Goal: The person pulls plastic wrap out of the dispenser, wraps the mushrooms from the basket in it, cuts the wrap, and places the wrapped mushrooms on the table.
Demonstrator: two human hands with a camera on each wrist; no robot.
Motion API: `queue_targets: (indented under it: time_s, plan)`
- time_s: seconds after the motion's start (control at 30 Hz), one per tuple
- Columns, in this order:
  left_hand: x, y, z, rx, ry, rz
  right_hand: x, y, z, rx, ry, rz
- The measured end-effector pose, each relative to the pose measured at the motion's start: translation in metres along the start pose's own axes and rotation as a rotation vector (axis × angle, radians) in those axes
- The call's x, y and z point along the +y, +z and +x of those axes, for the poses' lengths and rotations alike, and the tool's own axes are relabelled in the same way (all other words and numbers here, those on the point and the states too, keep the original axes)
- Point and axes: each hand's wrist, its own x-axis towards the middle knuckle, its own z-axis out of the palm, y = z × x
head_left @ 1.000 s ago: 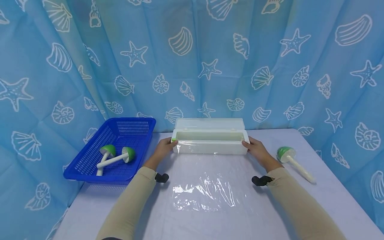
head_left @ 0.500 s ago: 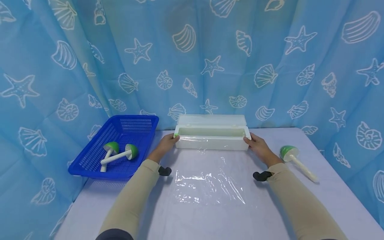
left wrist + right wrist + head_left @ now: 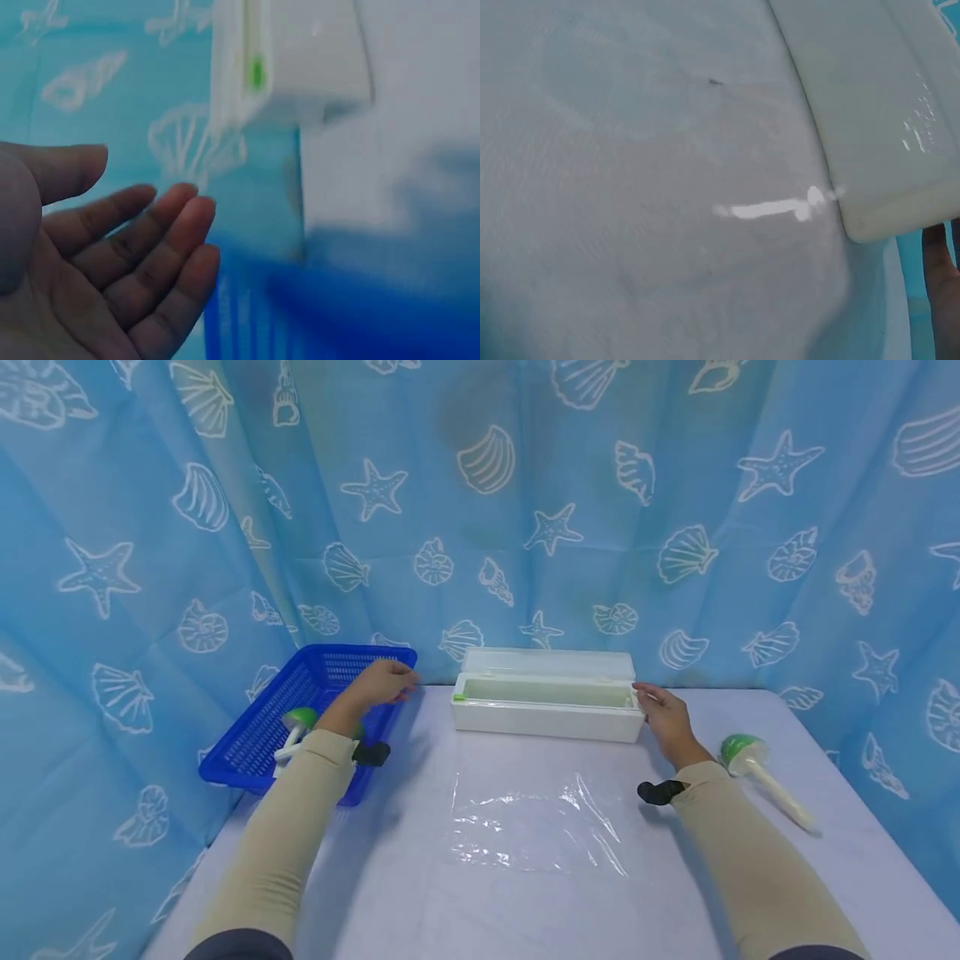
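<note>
A long white cling film box point(image 3: 547, 720) stands at the back of the table with its lid raised and a green slider at its left end. In front of it lies a sheet of clear plastic film point(image 3: 536, 831); whether it joins the box I cannot tell. My left hand point(image 3: 386, 683) is over the basket's right side, fingers loosely bent and holding nothing, as the left wrist view shows. My right hand point(image 3: 667, 722) is at the box's right end, its fingertips at or touching the end wall; in the right wrist view only some fingers point(image 3: 939, 277) show.
Two mushroom-shaped things with green caps point(image 3: 300, 718) and white stems lie in the blue basket point(image 3: 232, 752), partly hidden by my left arm. Another green-capped mushroom-shaped thing point(image 3: 765, 777), shiny, lies on the right. A shell-printed curtain point(image 3: 480, 527) hangs behind the table.
My left hand has let go of the box's left end and moved left over the basket. My right hand's hold on the right end has loosened. The view has shifted slightly left.
</note>
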Motion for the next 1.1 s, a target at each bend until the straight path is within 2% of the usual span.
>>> queue_targets:
  time_s: [0.07, 0.17, 0.23, 0.37, 0.43, 0.53, 0.63, 0.73, 0.83, 1.0, 1.1]
  plan:
    - [-0.007, -0.018, -0.008, 0.003, 0.028, 0.060, 0.003, 0.001, 0.000, 0.014, -0.010, -0.005]
    - [-0.024, -0.042, -0.017, -0.006, 0.034, 0.155, 0.007, 0.004, 0.000, 0.015, 0.002, 0.001]
    - [-0.037, -0.055, -0.021, -0.013, 0.036, 0.229, 0.010, 0.007, 0.000, 0.015, 0.033, 0.051]
    - [-0.063, -0.071, -0.025, -0.040, 0.040, 0.355, 0.013, 0.010, 0.000, 0.024, 0.082, 0.175]
    - [-0.070, -0.076, -0.024, -0.074, 0.026, 0.403, 0.013, 0.008, 0.001, 0.035, 0.095, 0.237]
    - [-0.079, -0.080, -0.027, -0.150, -0.055, 0.423, 0.014, 0.007, 0.002, 0.058, 0.104, 0.252]
    - [-0.085, -0.079, -0.029, -0.211, -0.134, 0.447, 0.014, 0.009, 0.002, 0.086, 0.108, 0.217]
    - [-0.089, -0.076, -0.031, -0.212, -0.204, 0.520, 0.014, 0.013, 0.002, 0.088, 0.091, 0.154]
    - [-0.087, -0.072, -0.032, -0.195, -0.256, 0.581, 0.014, 0.014, 0.000, 0.088, 0.073, 0.113]
    - [-0.079, -0.067, -0.036, -0.199, -0.315, 0.572, 0.014, 0.015, -0.001, 0.113, 0.065, 0.107]
    - [-0.074, -0.066, -0.043, -0.222, -0.365, 0.512, 0.015, 0.016, 0.000, 0.126, 0.069, 0.125]
